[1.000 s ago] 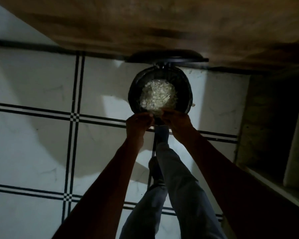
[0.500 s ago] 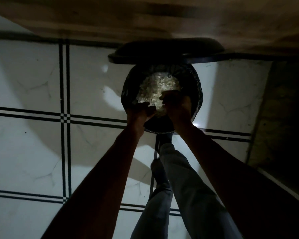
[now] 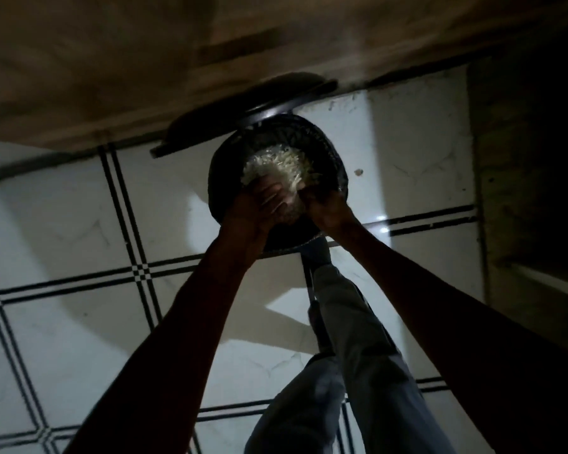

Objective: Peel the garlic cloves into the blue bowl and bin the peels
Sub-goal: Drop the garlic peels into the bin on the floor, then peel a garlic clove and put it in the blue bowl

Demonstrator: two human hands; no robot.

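A black pedal bin (image 3: 336, 165) stands on the tiled floor with its lid (image 3: 243, 116) raised. A pale heap of garlic peels (image 3: 276, 165) lies inside it. Both hands are over the bin's mouth, close together. My left hand (image 3: 264, 203) has its fingers stretched out over the peels, with pale peel showing at the fingertips. My right hand (image 3: 327, 204) is beside it, dark and in shadow, so I cannot tell how its fingers lie. The blue bowl is not in view.
My leg in grey trousers reaches to the bin's near side, with the foot (image 3: 317, 253) at the pedal. A small pale scrap (image 3: 358, 172) lies on the floor right of the bin. A brown wall runs behind it, and a dark cabinet (image 3: 532, 191) stands at the right.
The view has tilted and moved closer to the bin. Both hands have gone from the near rim to further over the bin's mouth, above the peels.
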